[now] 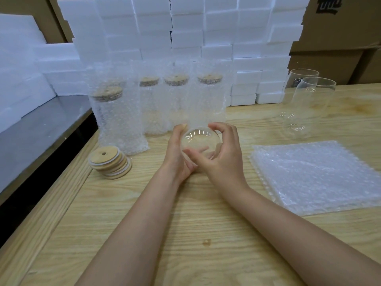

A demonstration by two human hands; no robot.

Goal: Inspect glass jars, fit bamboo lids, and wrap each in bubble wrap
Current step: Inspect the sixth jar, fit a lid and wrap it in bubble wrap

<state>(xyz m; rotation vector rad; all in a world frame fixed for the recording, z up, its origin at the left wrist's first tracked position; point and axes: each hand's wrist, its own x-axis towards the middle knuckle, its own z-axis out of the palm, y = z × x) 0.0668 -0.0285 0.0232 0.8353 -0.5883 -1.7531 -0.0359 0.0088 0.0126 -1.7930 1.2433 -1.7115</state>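
Both my hands hold a clear glass jar [199, 140] above the middle of the wooden table [185, 223], one round end turned toward me. My left hand [179, 153] cups it from the left and below. My right hand [222, 153] curls round it from the right, thumb across the front. A stack of bamboo lids [110, 162] lies to the left. A pile of bubble wrap sheets [317, 176] lies to the right. Two bare glass jars [305, 104] stand at the back right. Several lidded jars wrapped in bubble wrap [154, 104] stand behind my hands.
White foam blocks [185, 34] are stacked as a wall behind the table. Cardboard boxes [340, 38] stand at the back right. A grey metal surface [41, 129] adjoins the table on the left, lower than the tabletop edge.
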